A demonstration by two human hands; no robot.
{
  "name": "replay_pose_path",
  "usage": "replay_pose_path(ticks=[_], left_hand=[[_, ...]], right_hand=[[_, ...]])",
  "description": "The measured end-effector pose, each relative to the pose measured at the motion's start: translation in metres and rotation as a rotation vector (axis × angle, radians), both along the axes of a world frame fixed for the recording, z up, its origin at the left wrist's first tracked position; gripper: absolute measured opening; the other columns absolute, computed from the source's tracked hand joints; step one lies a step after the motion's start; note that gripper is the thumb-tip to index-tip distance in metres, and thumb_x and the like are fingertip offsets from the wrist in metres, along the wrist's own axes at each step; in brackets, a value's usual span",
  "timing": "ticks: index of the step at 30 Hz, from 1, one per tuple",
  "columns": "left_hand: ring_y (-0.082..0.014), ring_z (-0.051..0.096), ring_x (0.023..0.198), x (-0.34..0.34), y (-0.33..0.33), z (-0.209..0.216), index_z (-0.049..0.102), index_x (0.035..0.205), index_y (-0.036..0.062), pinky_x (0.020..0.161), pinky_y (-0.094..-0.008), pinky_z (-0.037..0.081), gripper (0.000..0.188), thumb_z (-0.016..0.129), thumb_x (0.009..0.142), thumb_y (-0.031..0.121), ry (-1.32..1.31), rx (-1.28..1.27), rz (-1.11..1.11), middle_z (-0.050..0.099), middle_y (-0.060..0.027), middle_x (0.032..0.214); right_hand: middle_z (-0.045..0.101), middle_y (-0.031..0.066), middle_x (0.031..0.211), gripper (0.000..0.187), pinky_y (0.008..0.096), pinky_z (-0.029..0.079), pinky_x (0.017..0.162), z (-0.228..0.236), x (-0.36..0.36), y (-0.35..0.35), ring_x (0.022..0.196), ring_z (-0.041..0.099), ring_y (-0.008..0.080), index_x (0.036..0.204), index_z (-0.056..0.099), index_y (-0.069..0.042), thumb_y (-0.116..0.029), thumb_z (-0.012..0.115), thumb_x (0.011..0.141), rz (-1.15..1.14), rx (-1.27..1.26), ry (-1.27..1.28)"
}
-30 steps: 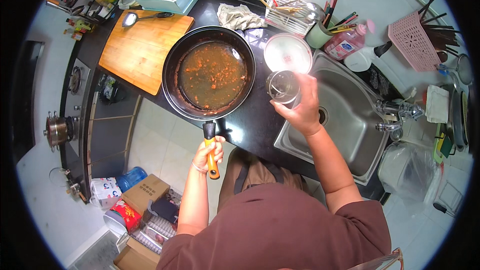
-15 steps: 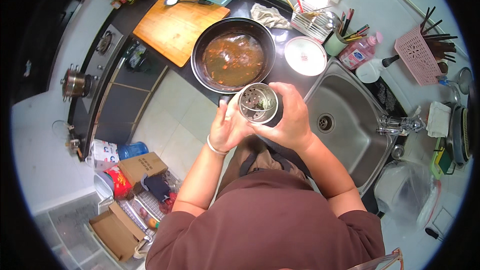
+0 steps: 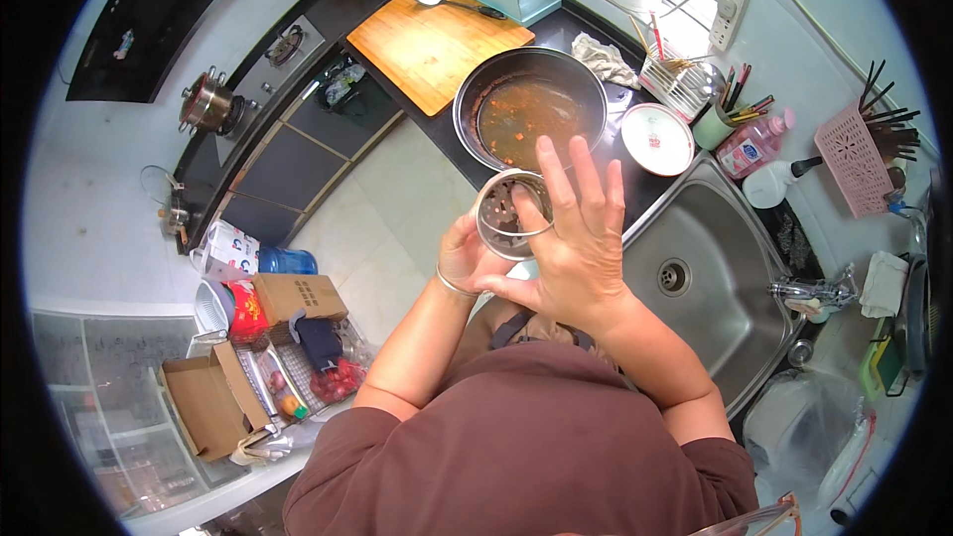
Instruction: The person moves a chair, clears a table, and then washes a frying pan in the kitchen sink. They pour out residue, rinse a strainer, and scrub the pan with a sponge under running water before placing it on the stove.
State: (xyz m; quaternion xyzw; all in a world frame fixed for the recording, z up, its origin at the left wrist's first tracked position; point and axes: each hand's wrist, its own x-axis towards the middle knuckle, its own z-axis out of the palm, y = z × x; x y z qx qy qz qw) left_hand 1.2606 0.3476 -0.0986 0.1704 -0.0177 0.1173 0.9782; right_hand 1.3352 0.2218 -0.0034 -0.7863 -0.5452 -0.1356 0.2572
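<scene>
A round metal strainer basket (image 3: 486,201) with holes in its bottom and a thin wire bail handle is held in front of my body, its mouth facing up. My left hand (image 3: 463,256) is closed around its near left side. Dark bits lie inside it. My right hand (image 3: 588,243) holds nothing, with its fingers spread; the index finger dips into the basket's mouth. Just beyond my hands stands a dark frying pan (image 3: 467,111) with brownish, oily liquid and orange bits in it.
A steel sink (image 3: 717,238) with a faucet (image 3: 809,288) lies to the right. Beside the pan are a white plate (image 3: 655,141), a crumpled cloth (image 3: 604,60) and a wooden cutting board (image 3: 417,35) with a ladle on it. Boxes and bags fill the floor at the left.
My right hand has let go of the strainer basket and spread its fingers, with one finger now inside it. The view has shifted, so the surroundings sit farther right.
</scene>
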Motion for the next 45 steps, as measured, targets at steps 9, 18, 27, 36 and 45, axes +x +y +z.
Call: replay_pose_path(ticks=[9,18,27,36,45], left_hand=[[-0.0266,0.043,0.119,-0.052,0.069,0.000,0.032,0.131,0.0066,0.100,-0.0412,0.037,0.074,0.069,0.072,0.030,0.021,0.093,0.115,0.041,-0.0122,0.129],[-0.0261,0.042,0.119,-0.129,0.168,-0.018,0.032,0.131,0.0065,0.100,-0.0407,0.037,0.075,0.070,0.072,0.031,-0.016,0.089,0.216,0.043,-0.0126,0.126],[-0.0281,0.041,0.121,-0.198,0.245,-0.023,0.029,0.133,0.0062,0.101,-0.0430,0.035,0.073,0.066,0.076,0.031,0.026,0.056,0.336,0.039,-0.0139,0.129],[-0.0286,0.039,0.123,-0.228,0.304,-0.027,0.031,0.133,0.0036,0.102,-0.0448,0.033,0.068,0.059,0.080,0.035,-0.029,0.114,0.505,0.039,-0.0139,0.131],[-0.0284,0.048,0.113,-0.218,0.398,-0.062,0.037,0.132,0.0142,0.086,-0.0463,0.044,0.056,0.043,0.086,0.046,-0.021,-0.027,0.570,0.044,-0.0109,0.130]], right_hand=[[0.029,0.0166,0.140,0.066,0.0559,0.008,0.103,-0.012,-0.042,0.079,0.130,0.020,0.0390,0.104,0.063,-0.015,-0.063,0.064,0.060,0.053,0.010,-0.118],[0.030,0.0130,0.140,0.057,0.0629,0.013,0.098,-0.024,-0.109,0.191,0.131,0.021,0.0350,0.100,0.061,-0.015,-0.055,0.067,0.060,0.171,0.080,-0.124],[0.030,0.0127,0.141,0.050,0.0580,0.007,0.102,-0.026,-0.160,0.284,0.131,0.019,0.0390,0.100,0.064,-0.022,-0.049,0.071,0.059,0.364,0.001,-0.109],[0.029,0.0080,0.141,0.042,0.0641,0.015,0.098,-0.036,-0.168,0.357,0.133,0.019,0.0337,0.094,0.066,-0.020,-0.039,0.074,0.057,0.686,-0.064,0.076],[0.041,0.0141,0.132,0.032,0.0557,0.025,0.098,-0.051,-0.129,0.460,0.127,0.031,0.0368,0.086,0.066,-0.012,-0.024,0.076,0.058,0.884,0.105,0.264]])
